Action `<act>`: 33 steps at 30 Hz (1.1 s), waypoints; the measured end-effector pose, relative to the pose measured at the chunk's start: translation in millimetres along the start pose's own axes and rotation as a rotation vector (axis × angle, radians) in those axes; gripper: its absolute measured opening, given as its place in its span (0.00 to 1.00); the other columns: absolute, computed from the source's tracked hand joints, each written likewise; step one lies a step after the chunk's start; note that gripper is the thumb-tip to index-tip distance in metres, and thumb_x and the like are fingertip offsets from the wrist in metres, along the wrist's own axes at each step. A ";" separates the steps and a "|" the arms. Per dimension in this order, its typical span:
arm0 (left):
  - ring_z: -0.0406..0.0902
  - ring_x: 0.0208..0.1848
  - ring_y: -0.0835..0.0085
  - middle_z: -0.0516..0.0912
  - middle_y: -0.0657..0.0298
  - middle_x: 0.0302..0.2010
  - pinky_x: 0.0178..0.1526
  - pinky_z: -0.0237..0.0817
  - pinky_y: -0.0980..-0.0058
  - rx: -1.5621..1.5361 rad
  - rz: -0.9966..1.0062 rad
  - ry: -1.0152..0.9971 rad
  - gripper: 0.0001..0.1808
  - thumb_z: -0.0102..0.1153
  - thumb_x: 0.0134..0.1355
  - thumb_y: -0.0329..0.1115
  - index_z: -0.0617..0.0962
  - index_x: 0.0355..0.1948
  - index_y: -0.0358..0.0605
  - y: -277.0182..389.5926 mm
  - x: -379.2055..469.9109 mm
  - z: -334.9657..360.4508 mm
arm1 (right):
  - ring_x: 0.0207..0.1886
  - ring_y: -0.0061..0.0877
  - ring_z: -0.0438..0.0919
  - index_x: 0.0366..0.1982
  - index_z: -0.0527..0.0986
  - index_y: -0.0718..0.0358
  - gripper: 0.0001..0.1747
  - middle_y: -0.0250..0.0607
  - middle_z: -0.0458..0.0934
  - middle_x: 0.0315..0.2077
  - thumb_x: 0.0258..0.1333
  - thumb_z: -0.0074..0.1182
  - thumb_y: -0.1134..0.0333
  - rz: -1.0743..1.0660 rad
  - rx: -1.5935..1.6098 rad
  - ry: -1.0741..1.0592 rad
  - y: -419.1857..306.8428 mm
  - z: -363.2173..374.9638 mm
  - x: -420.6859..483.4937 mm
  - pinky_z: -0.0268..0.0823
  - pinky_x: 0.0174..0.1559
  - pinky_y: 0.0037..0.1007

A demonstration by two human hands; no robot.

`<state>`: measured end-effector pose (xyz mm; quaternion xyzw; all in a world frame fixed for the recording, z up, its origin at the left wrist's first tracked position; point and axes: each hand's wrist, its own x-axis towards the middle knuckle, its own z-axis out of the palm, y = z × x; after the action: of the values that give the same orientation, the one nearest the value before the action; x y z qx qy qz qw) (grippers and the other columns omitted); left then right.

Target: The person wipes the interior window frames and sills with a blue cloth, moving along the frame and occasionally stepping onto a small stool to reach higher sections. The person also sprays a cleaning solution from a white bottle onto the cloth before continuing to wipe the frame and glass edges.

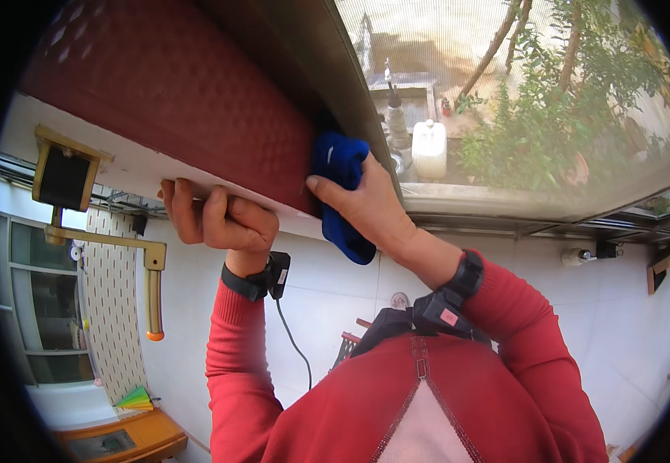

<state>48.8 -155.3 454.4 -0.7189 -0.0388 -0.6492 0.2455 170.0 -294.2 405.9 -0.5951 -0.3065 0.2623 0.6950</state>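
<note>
My right hand (364,202) holds a bunched blue cloth (343,165) against the right end of a dark red textured surface (213,110), beside a dark frame. The thumb lies over the cloth, and part of it hangs below the hand. My left hand (219,217) has its fingers curled against the white lower edge (138,168) of that red surface. Nothing shows in its grasp, though the fingertips are partly hidden. To the left of it, a brass-coloured crank handle (154,289) with an orange tip hangs from a bracket (68,168) on the white edge.
A mesh screen (416,46) stands at the upper right, with a white plastic jug (429,149) and leafy plants (589,110) behind it. Below are a pale tiled floor (329,278) and a dark cable (293,341). A wooden cabinet (167,443) stands at the lower left.
</note>
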 end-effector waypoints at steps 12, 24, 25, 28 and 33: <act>0.67 0.70 0.39 0.67 0.37 0.67 0.72 0.57 0.40 0.007 0.037 -0.062 0.12 0.44 0.77 0.31 0.71 0.56 0.36 -4.1 -11.7 -10.9 | 0.51 0.53 0.78 0.53 0.73 0.62 0.30 0.55 0.74 0.50 0.46 0.70 0.70 -0.656 -0.257 0.001 3.8 3.4 -24.7 0.74 0.52 0.42; 0.65 0.70 0.44 0.69 0.50 0.65 0.75 0.47 0.37 -0.164 -0.083 -0.115 0.15 0.59 0.67 0.34 0.77 0.55 0.51 -10.2 -38.3 -7.7 | 0.52 0.56 0.78 0.54 0.74 0.65 0.29 0.56 0.75 0.50 0.45 0.65 0.77 -0.926 -0.332 -0.073 -37.9 13.7 -26.6 0.74 0.54 0.42; 0.65 0.70 0.43 0.69 0.50 0.66 0.76 0.46 0.37 -0.160 -0.076 -0.126 0.15 0.58 0.67 0.33 0.78 0.54 0.51 -6.5 -36.4 -4.0 | 0.52 0.57 0.77 0.54 0.74 0.65 0.29 0.58 0.75 0.50 0.46 0.62 0.78 -0.872 -0.324 -0.055 -40.4 10.0 -26.2 0.73 0.55 0.42; 0.64 0.70 0.41 0.69 0.49 0.65 0.76 0.46 0.37 -0.161 -0.095 -0.114 0.14 0.57 0.65 0.31 0.80 0.52 0.51 -2.9 -31.5 -5.5 | 0.48 0.53 0.77 0.52 0.71 0.65 0.25 0.56 0.73 0.46 0.52 0.64 0.77 -0.995 -0.327 -0.032 -94.1 17.3 0.8 0.71 0.52 0.40; 0.66 0.69 0.40 0.74 0.50 0.62 0.76 0.46 0.38 -0.153 -0.125 -0.179 0.11 0.58 0.61 0.32 0.84 0.45 0.51 -6.3 -33.5 -8.9 | 0.50 0.36 0.75 0.54 0.73 0.65 0.17 0.48 0.74 0.47 0.65 0.60 0.74 -1.201 -0.176 0.012 -230.3 40.4 68.6 0.68 0.56 0.33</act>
<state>33.2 -144.5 424.8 -0.7867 -0.0559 -0.5976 0.1446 186.4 -252.8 645.4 -0.3749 -0.6052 -0.2054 0.6716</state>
